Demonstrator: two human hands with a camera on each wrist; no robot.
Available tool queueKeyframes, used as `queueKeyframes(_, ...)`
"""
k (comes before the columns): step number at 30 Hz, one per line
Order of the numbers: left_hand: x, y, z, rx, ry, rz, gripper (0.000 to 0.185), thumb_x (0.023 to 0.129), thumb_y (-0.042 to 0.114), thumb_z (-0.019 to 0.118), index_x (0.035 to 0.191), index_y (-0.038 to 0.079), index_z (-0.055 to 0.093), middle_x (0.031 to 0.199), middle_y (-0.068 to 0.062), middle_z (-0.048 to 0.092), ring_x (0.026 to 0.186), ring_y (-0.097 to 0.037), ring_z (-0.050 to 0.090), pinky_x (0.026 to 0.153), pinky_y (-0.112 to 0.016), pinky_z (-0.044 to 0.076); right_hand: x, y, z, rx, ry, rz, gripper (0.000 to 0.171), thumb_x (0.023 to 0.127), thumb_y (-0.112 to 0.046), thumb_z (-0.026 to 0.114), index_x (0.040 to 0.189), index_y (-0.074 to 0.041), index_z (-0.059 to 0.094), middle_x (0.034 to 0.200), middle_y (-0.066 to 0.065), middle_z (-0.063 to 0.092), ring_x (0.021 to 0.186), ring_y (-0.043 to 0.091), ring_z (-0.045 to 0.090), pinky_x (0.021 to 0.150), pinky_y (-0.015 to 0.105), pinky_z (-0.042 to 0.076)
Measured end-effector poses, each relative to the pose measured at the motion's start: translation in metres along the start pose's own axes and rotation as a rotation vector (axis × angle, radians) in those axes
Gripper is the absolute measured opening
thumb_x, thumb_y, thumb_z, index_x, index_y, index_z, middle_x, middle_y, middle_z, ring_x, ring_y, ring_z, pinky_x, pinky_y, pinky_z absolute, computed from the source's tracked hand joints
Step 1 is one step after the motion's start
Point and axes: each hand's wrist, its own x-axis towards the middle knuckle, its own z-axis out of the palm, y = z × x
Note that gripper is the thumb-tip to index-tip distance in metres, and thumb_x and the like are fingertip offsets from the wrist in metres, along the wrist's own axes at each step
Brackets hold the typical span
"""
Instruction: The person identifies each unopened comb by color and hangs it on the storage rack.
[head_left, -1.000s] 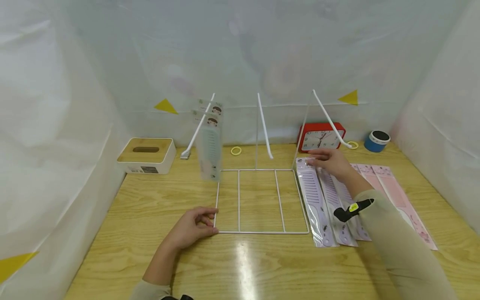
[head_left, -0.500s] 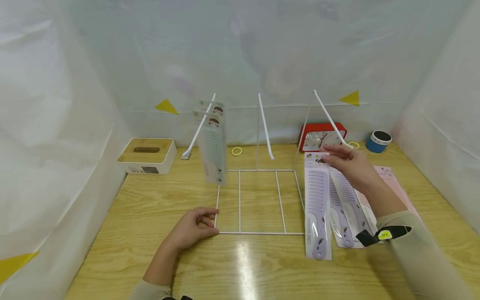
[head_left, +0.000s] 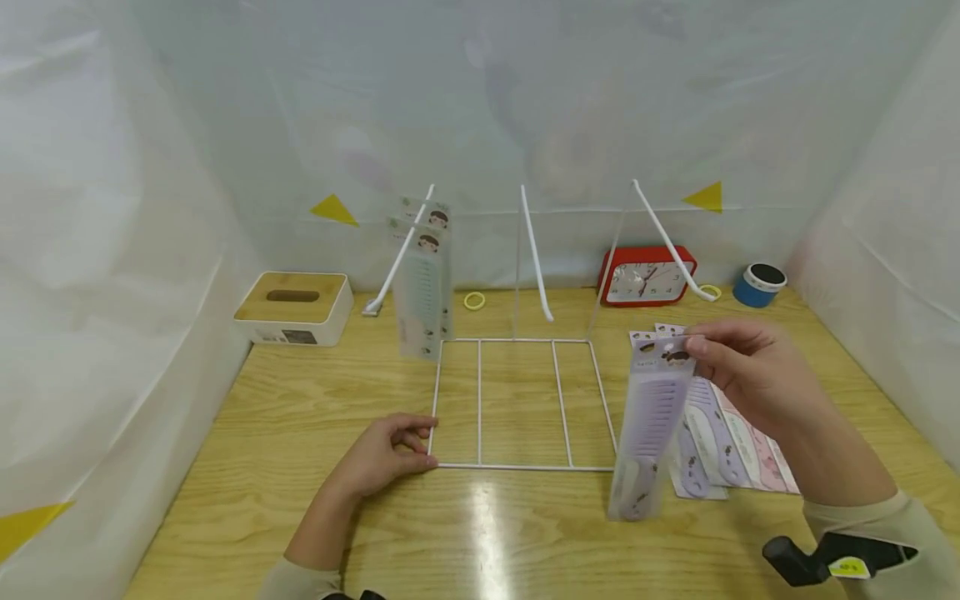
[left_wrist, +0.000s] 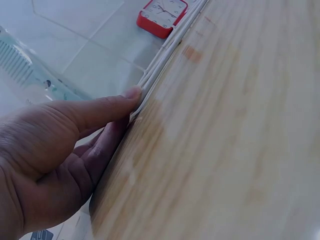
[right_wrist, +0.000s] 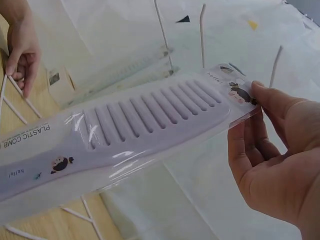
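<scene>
Right hand [head_left: 757, 379]: pinching packaged purple comb [head_left: 648, 421] by its header, letting it hang free.
Left hand [head_left: 382, 454]: fingers pressing wire rack [head_left: 525, 400] corner, steadying it.

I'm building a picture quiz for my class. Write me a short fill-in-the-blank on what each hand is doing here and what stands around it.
1. The right hand pinches the top of a packaged ____ comb, colour-wise.
2. The left hand rests on the near corner of the white ____ rack.
3. The alarm clock at the back of the table is ____.
4. Green packaged combs hang on the rack's ____ hook.

Missing words: purple; wire; red; left
</scene>
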Motion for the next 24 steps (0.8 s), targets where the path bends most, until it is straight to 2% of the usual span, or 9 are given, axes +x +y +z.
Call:
queueKeyframes(5, -0.001, 0.002, -0.001, -0.011, -0.003, -0.001, 0.056, 0.081, 0.009, 0.083, 0.131, -0.003, 0.062, 0.116, -0.02, 0.062, 0.091, -0.019, 0.063, 0.072, -0.022, 0.052, 0.006, 0.003, 0.032, -0.053, -0.083, -0.129, 0.033, 0.093, 0.023, 0.047, 0.113, 0.01, 0.069, 0.113, 0.011, 0.072, 0.103, 0.019, 0.065, 0.088, 0.023, 0.054)
queueKeyframes(9, -0.002, 0.001, -0.004, -0.012, -0.002, 0.004, 0.055, 0.081, 0.009, 0.083, 0.131, -0.003, 0.062, 0.114, -0.021, 0.061, 0.091, -0.019, 0.062, 0.074, -0.022, 0.052, 0.018, 0.009, 0.061, -0.09, -0.087, -0.2, 0.03, 0.09, 0.024, 0.052, 0.109, 0.01, 0.071, 0.108, 0.011, 0.073, 0.099, 0.019, 0.061, 0.084, 0.025, 0.052)
queueKeyframes(15, -0.002, 0.0, -0.006, -0.011, -0.012, 0.012, 0.055, 0.082, 0.011, 0.083, 0.131, -0.003, 0.062, 0.114, -0.02, 0.061, 0.092, -0.019, 0.062, 0.074, -0.021, 0.052, 0.034, 0.01, 0.096, -0.132, 0.008, -0.263, 0.024, 0.085, 0.022, 0.062, 0.102, 0.009, 0.073, 0.1, 0.011, 0.074, 0.093, 0.019, 0.064, 0.077, 0.023, 0.055)
queueKeyframes(21, 0.0, 0.0, -0.004, -0.016, -0.019, 0.018, 0.055, 0.082, 0.009, 0.082, 0.131, -0.003, 0.061, 0.115, -0.021, 0.061, 0.092, -0.019, 0.063, 0.074, -0.021, 0.052, 0.051, 0.003, 0.121, -0.324, 0.153, -0.232, 0.022, 0.082, 0.018, 0.07, 0.094, 0.001, 0.077, 0.092, 0.005, 0.071, 0.085, 0.014, 0.063, 0.07, 0.02, 0.055)
queueKeyframes(24, 0.0, 0.0, -0.003, -0.017, -0.021, 0.013, 0.055, 0.081, 0.009, 0.082, 0.131, -0.003, 0.062, 0.116, -0.021, 0.061, 0.092, -0.019, 0.063, 0.074, -0.021, 0.052, 0.057, 0.003, 0.126, -0.352, 0.186, -0.232, 0.022, 0.082, 0.017, 0.07, 0.093, -0.001, 0.077, 0.091, 0.003, 0.071, 0.083, 0.013, 0.064, 0.069, 0.019, 0.054)
